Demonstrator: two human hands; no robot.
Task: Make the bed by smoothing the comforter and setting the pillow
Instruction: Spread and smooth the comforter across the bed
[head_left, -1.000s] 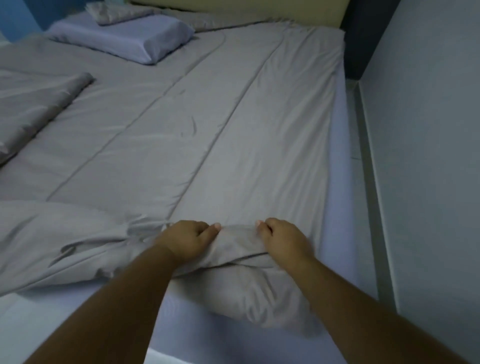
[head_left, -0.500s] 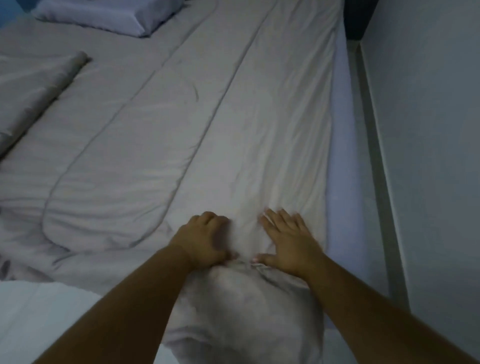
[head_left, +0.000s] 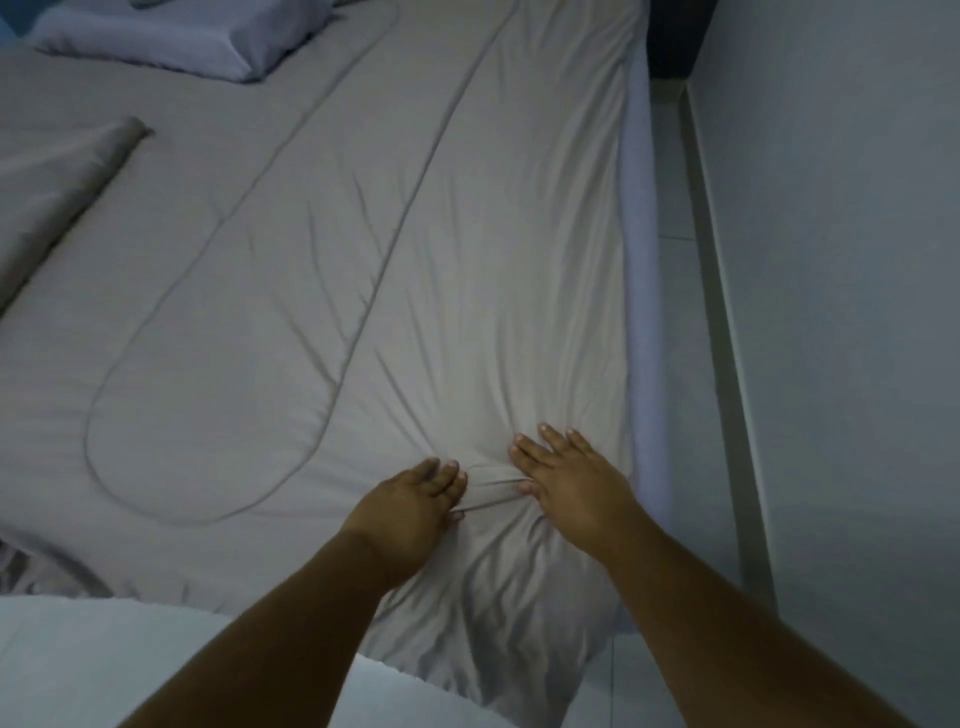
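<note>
Head view: comforter (head_left: 363, 260) covers the bed, near corner bunched at 6 o'clock. Left hand (head_left: 410, 514) and right hand (head_left: 566, 483) lie flat on it, fingers straight, gripping nothing, wrinkles fanning toward 12. Looks soft, light, a bit slidey, so I'd pinch the hem corner. Pillow (head_left: 182, 41) sits at 11

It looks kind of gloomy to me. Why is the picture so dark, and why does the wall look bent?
Head view: the room light is dim and bluish, brightest on the comforter just ahead of the left hand and right hand. Head view: the wide-angle lens bows the wall at its base line. Head view: the far pillow looks soft, slightly blurred.
</note>
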